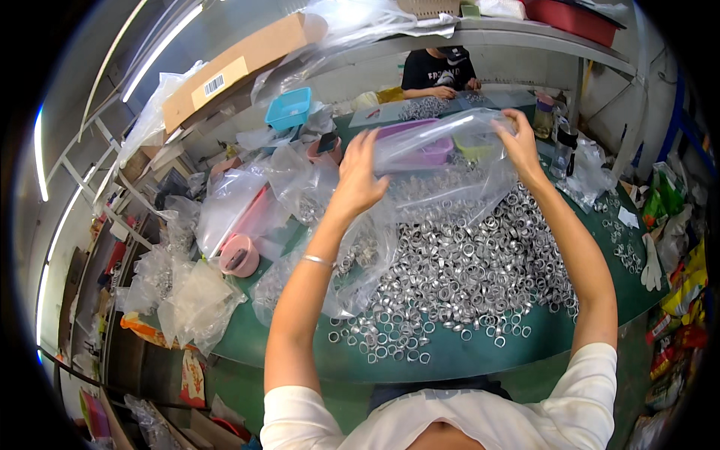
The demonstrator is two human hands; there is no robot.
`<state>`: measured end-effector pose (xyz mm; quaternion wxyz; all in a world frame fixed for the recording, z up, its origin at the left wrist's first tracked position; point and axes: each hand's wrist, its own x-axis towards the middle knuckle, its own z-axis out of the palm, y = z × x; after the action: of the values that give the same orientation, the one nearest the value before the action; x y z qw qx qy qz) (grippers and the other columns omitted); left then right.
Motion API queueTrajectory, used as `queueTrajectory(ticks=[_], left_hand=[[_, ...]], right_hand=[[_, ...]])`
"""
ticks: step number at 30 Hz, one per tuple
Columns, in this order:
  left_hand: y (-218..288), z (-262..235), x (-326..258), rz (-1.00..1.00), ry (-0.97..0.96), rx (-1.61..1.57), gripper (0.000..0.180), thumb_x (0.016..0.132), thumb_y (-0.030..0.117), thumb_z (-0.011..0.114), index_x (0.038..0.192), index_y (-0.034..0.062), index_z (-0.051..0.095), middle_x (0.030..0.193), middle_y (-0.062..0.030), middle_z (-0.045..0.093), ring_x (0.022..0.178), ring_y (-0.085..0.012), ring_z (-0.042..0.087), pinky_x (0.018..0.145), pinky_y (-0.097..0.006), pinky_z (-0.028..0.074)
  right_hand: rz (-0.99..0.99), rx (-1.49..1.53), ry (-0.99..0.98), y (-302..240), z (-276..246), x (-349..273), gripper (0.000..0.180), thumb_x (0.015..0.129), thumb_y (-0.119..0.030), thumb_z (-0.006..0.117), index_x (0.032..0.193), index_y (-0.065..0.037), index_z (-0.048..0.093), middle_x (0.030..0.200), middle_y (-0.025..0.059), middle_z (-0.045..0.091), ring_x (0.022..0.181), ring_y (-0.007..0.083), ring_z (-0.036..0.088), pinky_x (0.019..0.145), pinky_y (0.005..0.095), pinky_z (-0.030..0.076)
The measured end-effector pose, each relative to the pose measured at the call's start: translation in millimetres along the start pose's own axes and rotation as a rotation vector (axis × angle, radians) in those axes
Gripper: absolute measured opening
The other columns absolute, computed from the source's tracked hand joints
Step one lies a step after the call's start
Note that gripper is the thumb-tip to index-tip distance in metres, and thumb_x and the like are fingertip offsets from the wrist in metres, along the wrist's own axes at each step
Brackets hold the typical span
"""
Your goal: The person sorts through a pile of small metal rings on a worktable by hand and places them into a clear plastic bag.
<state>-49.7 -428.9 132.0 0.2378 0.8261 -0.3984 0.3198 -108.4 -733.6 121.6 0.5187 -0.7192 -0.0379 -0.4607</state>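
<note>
A large clear plastic bag point(442, 146) is stretched between my two raised hands, above a heap of small silver metal rings point(465, 262). My left hand point(360, 176) has its fingers bent over the bag's left side, with the thumb standing off to the right. The bag's upper right edge is gripped between the thumb and fingers of my right hand point(519, 148). Through the film a purple basin point(431, 152) and a light green container point(472, 146) show behind it. Another clear bag with rings inside point(360, 259) lies below my left forearm.
Green table point(300, 352) carries loose rings along its near edge. Pink cup point(239, 255), blue basket point(289, 108) and crumpled bags sit left. A bottle point(564, 150) and a white glove point(651, 262) are right. Across the table a person in black point(439, 75) sits under a shelf point(517, 36).
</note>
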Motion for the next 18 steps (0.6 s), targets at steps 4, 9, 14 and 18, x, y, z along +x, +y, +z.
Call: queueTrajectory(ticks=[4, 9, 14, 18], left_hand=[[10.8, 28.6, 28.6, -0.154, -0.049, 0.019, 0.042, 0.071, 0.02, 0.068, 0.107, 0.001, 0.057, 0.098, -0.0216, 0.06, 0.094, -0.0407, 0.056, 0.084, -0.045, 0.043], [-1.1, 48.0, 69.2, -0.435, 0.318, -0.018, 0.017, 0.075, 0.012, 0.057, 0.078, -0.0034, 0.064, 0.079, -0.0261, 0.062, 0.077, -0.0426, 0.06, 0.069, -0.047, 0.049], [9.4, 33.1, 83.8, -0.537, 0.2, 0.018, 0.023, 0.075, 0.011, 0.059, 0.092, -0.0032, 0.062, 0.092, -0.0259, 0.061, 0.091, -0.042, 0.059, 0.08, -0.047, 0.047], [46.0, 47.9, 53.6, -0.275, 0.809, 0.342, 0.033, 0.082, 0.011, 0.053, 0.112, -0.0011, 0.05, 0.107, -0.0198, 0.058, 0.105, -0.0323, 0.054, 0.089, -0.053, 0.042]], right_hand=[[-0.483, -0.786, 0.189, -23.4, 15.6, -30.8, 0.068, 0.072, -0.008, 0.065, 0.131, -0.005, 0.032, 0.102, 0.0159, 0.054, 0.081, 0.0313, 0.057, 0.074, 0.0345, 0.046], [-0.194, -0.834, -0.149, 17.6, -9.3, -34.8, 0.07, 0.07, 0.004, 0.054, 0.135, -0.011, 0.031, 0.107, 0.0169, 0.054, 0.093, 0.0362, 0.056, 0.08, 0.0427, 0.044], [-0.367, -0.873, -0.078, 56.2, -26.7, 10.3, 0.067, 0.072, 0.001, 0.053, 0.134, -0.012, 0.033, 0.116, 0.0203, 0.05, 0.103, 0.0392, 0.05, 0.086, 0.0443, 0.042], [-0.018, -0.766, -0.11, 12.9, -0.2, -29.2, 0.097, 0.062, -0.021, 0.07, 0.141, -0.008, 0.015, 0.132, 0.0213, 0.032, 0.122, 0.0394, 0.03, 0.1, 0.05, 0.025]])
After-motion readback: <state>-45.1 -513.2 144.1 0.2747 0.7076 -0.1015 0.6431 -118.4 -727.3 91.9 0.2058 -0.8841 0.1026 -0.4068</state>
